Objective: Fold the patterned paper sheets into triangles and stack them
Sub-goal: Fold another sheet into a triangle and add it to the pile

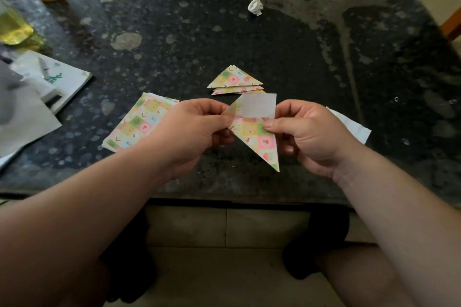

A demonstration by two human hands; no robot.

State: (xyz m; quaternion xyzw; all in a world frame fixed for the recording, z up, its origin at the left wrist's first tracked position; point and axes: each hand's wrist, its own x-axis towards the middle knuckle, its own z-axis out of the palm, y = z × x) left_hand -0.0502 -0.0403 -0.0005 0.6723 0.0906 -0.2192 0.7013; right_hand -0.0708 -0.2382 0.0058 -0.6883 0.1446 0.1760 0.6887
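Note:
I hold one patterned paper sheet (257,132) in the air above the dark table (224,37), partly folded, its white back showing on top. My left hand (192,129) pinches its left corner, and my right hand (306,132) pinches its right edge. Just beyond the held sheet, a small stack of folded patterned triangles (235,81) lies on the table. A pile of flat unfolded patterned sheets (136,123) lies to the left, partly hidden by my left hand.
A crumpled white paper ball (255,7) sits at the back. A white paper piece (351,124) pokes out behind my right hand. White and grey papers (50,82) lie at the left edge, a yellowish bottle (11,25) behind them. The table's near edge runs under my forearms.

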